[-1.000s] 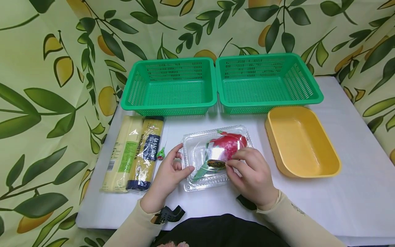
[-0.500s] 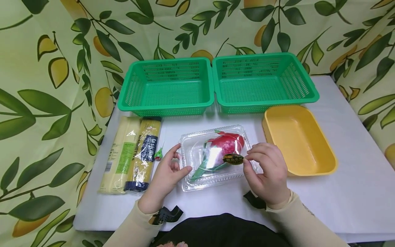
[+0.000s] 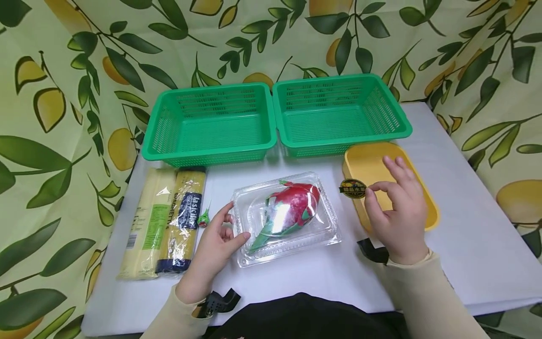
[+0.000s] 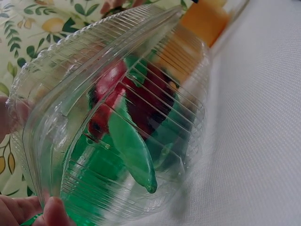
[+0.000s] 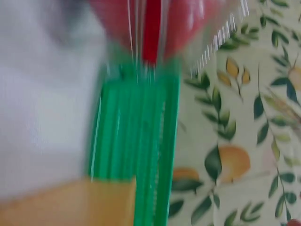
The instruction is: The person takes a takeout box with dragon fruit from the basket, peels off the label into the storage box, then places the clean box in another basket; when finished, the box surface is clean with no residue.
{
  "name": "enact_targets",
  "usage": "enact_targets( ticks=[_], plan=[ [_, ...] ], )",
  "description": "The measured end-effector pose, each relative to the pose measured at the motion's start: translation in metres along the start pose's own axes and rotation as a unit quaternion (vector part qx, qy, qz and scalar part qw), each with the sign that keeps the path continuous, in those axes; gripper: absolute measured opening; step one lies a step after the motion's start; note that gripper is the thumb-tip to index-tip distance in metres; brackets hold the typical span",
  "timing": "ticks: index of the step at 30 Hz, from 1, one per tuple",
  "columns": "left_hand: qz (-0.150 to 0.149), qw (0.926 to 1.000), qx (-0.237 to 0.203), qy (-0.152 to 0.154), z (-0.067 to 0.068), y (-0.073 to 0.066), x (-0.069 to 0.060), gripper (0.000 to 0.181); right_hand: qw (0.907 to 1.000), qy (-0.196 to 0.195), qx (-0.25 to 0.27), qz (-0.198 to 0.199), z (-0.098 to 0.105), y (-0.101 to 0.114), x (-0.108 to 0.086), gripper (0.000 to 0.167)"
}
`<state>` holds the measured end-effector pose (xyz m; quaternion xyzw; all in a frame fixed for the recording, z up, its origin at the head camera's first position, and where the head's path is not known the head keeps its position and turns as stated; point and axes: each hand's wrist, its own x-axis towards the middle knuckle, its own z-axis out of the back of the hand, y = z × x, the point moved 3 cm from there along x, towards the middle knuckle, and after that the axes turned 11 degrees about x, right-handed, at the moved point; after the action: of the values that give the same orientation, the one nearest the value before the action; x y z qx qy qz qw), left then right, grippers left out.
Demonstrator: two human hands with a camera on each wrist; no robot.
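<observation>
In the head view a clear plastic clamshell box [image 3: 326, 230] lies on the white table, with a red dragon fruit [image 3: 292, 205] with green tips inside. My left hand [image 3: 220, 240] holds the box at its left edge, thumb near the front corner; the left wrist view shows fingertips [image 4: 54, 212] at the rim. Right of the box, my right hand [image 3: 398, 212] pinches a dark oval sticker [image 3: 352, 188] with gold print between thumb and forefinger, its other fingers raised. This hand is in the air in front of the yellow tub [image 3: 427, 207], partly covering it.
Two green baskets [image 3: 211, 157] [image 3: 347, 146] stand side by side at the back. Left of my left hand lie a pale noodle pack [image 3: 148, 221] and a spaghetti pack [image 3: 182, 221]. A small green lollipop-like item [image 3: 204, 218] is beside them. Patterned cloth [image 3: 271, 42] hangs behind.
My right hand has lifted the sticker off the box lid and moved right, to the yellow tub. My left hand keeps its place on the box. The head view has shifted slightly.
</observation>
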<state>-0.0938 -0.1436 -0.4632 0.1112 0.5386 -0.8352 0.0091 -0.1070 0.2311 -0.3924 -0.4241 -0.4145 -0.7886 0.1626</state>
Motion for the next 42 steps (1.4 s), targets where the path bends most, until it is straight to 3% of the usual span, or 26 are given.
enact_targets(
  ticks=[3,7,10,14,16,20,29,42],
  plan=[
    [0.002,1.0000,0.003,0.000,0.001,0.000,-0.001,0.092,0.9984,0.028,-0.038,-0.031,0.013,-0.010,0.004,0.025],
    [0.004,1.0000,0.004,-0.001,0.002,0.001,-0.002,0.091,0.9889,0.088,-0.094,-0.075,0.025,-0.019,0.009,0.016],
    [0.007,1.0000,0.001,0.000,0.002,0.002,-0.001,0.091,0.9717,0.145,-0.133,-0.131,0.031,-0.024,0.012,0.010],
    [0.009,1.0000,-0.003,0.002,0.002,0.002,0.000,0.091,0.9404,0.208,-0.155,-0.220,0.034,-0.032,0.015,0.013],
    [0.009,0.9999,-0.004,0.001,0.003,0.003,-0.001,0.091,0.9280,0.228,-0.154,-0.251,0.034,-0.037,0.015,0.015],
    [0.000,1.0000,-0.002,0.002,0.003,0.002,-0.001,0.091,0.9122,0.249,-0.143,-0.292,0.035,-0.045,0.015,0.016],
    [-0.014,0.9999,0.004,0.006,0.002,0.000,-0.001,0.091,0.8643,0.321,-0.173,-0.346,0.040,-0.059,0.010,0.019],
    [-0.011,0.9999,0.007,0.004,0.002,0.000,-0.002,0.092,0.8257,0.352,-0.234,-0.374,0.039,-0.058,0.009,0.037]
  ],
)
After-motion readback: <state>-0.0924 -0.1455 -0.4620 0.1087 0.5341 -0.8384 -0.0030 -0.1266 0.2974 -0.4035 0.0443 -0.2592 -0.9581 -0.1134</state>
